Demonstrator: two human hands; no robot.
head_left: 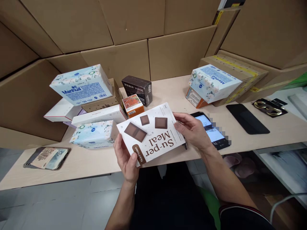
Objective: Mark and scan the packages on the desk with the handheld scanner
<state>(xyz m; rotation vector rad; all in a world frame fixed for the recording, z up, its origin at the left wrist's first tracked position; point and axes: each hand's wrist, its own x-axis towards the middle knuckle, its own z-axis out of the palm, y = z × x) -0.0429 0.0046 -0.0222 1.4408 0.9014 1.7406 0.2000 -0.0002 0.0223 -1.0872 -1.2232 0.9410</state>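
Note:
A white meal box (153,126) printed with chocolate squares and "Su-per Meal" is held above the table's front edge, its lettering upside down to me. My left hand (128,161) grips its left end, thumb on the front face. At the opposite end, my right hand (193,129) has its thumb on the face and its fingers behind the edge. Just behind the meal box stand a small orange box (132,104) and a dark brown box (137,89). A blue floral tissue pack (92,134) lies to the left. Right of my right hand is a lit phone (211,129).
Another tissue pack (87,84) rests on a cardboard box at left, beside white boxes (100,115). One more tissue pack (213,83) leans on cartons at right. A black phone (247,118), scissors (268,107) and a tray with banknotes (48,158) lie on the table (93,166). Tall cartons (129,22) wall the back.

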